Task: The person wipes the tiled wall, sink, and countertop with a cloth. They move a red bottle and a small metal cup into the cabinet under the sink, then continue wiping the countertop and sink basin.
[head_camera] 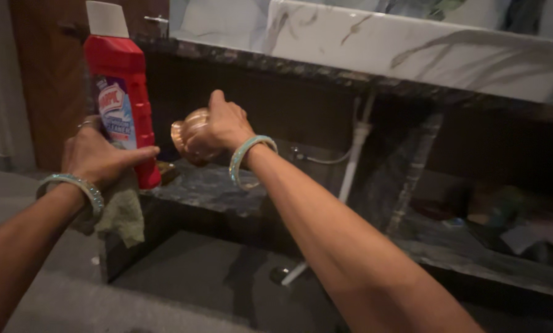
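Observation:
My left hand (97, 154) grips a tall red bottle (123, 86) with a white cap and a printed label, holding it upright at the left. A greenish cloth (123, 213) hangs from the same hand, below the bottle. My right hand (222, 126) is closed around a small shiny copper-coloured pot (184, 132), held just above the dark stone shelf (208, 188). Both wrists wear pale beaded bangles.
A white marble counter (412, 49) with a dark stone edge runs overhead. A white pipe (353, 160) drops behind the shelf to the grey floor (190, 277). Blurred items sit on a lower shelf (504, 216) at the right. A wooden door (48, 74) stands at the left.

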